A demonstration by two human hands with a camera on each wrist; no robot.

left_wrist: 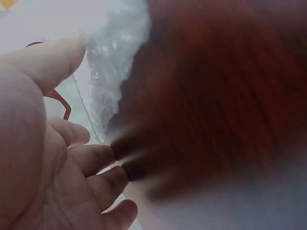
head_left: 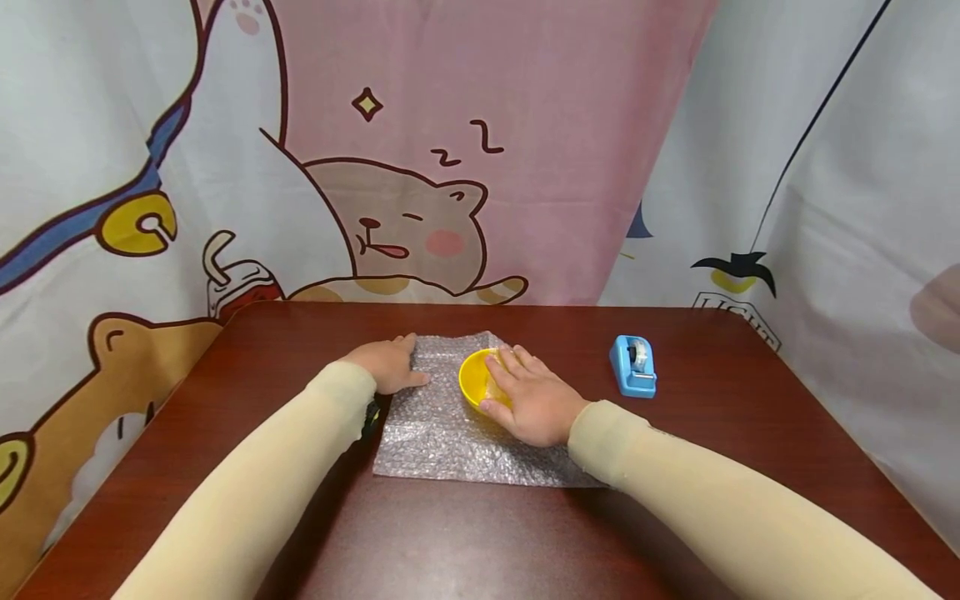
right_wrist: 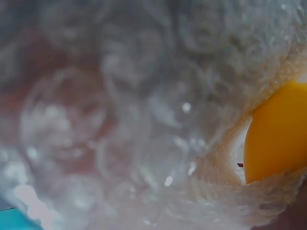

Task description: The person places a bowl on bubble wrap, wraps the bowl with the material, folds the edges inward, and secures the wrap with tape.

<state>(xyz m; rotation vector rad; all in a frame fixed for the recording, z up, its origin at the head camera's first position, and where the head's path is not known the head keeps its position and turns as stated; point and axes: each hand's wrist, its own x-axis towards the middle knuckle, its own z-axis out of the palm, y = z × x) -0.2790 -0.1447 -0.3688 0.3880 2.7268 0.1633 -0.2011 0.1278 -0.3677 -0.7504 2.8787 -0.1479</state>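
A sheet of clear bubble wrap (head_left: 427, 446) lies on the dark red-brown table, with a yellow bowl (head_left: 472, 379) standing on it. My right hand (head_left: 542, 407) lies palm down over the bowl's right side, fingers extended across the rim and partly hiding the bowl. Part of the wrap is folded up beneath this hand; in the right wrist view the wrap (right_wrist: 139, 110) fills most of the picture beside the bowl (right_wrist: 278, 134). At the wrap's upper left edge is my left hand (head_left: 384, 367), thumb and fingers spread apart and loosely straight, thumb tip over the sheet.
A light blue tape dispenser (head_left: 634, 367) with a roll in it stands on the table (head_left: 720, 433) to the right of the wrap. Behind the table hangs a curtain (head_left: 555, 150) with cartoon animals, reaching round both sides.
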